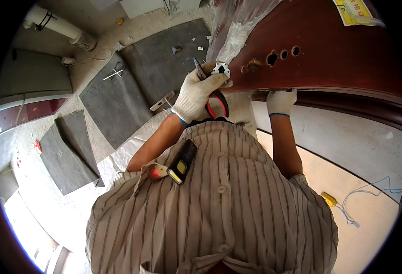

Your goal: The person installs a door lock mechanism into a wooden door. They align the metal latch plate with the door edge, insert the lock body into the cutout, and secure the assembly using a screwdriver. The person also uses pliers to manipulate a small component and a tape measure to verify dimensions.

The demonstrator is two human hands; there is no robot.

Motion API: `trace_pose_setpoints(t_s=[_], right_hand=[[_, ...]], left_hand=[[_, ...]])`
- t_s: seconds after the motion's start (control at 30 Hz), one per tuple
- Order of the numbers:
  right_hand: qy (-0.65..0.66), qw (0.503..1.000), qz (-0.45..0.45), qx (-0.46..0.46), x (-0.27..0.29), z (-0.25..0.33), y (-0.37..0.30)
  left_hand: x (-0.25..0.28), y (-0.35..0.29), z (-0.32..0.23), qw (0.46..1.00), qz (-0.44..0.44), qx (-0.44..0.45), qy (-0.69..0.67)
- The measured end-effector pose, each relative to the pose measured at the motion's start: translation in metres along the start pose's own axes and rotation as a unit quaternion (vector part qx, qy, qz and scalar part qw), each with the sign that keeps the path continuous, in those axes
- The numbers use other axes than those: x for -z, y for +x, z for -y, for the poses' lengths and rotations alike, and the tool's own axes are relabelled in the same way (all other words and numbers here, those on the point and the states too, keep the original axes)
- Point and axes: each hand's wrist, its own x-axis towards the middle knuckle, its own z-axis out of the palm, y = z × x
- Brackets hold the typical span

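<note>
My left hand (192,95), in a white knit glove, is closed around pliers (224,104) with red-and-black handles. Its thumb and fingers also pinch a small whitish metal lock piece (220,68) with a dark cut-out in its middle. This piece is beside the edge of a dark red door (338,59), close to a row of holes (272,58) cut through the panel. At the door's near edge is my gloved right hand (281,102); its fingers go out of sight there, so their grip is hidden.
Clear plastic film (237,32) hangs over the door's left end. Grey mats (114,105) lie on the dusty floor at left, with a metal handle set (114,74) and a metal plate (163,101) on them. A yellow device with blue cord (328,199) lies at right.
</note>
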Motion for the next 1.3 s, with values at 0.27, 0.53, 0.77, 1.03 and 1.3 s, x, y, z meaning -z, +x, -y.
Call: trace_pose_setpoints(t_s=[0.27,0.53,0.77,1.03,1.3], right_hand=[[-0.26,0.954,0.06,0.137,0.043,-0.026,0.018],[-0.263,0.954,0.053,0.136,0.042,-0.022,0.012],[-0.301,0.934,0.057,0.186,0.057,-0.023,0.012],[0.369,0.879,0.031,-0.301,0.083,0.013,-0.014],[0.214,0.894,0.286,-0.27,0.115,0.025,-0.062]], left_hand=[[-0.024,0.023,0.023,0.999,-0.002,0.038,-0.016],[-0.041,0.037,0.031,0.992,-0.03,0.089,-0.086],[-0.045,0.053,0.051,0.993,-0.023,0.068,-0.09],[-0.014,0.048,0.044,0.903,0.048,0.148,-0.4],[-0.014,0.038,0.044,0.914,0.067,0.111,-0.384]])
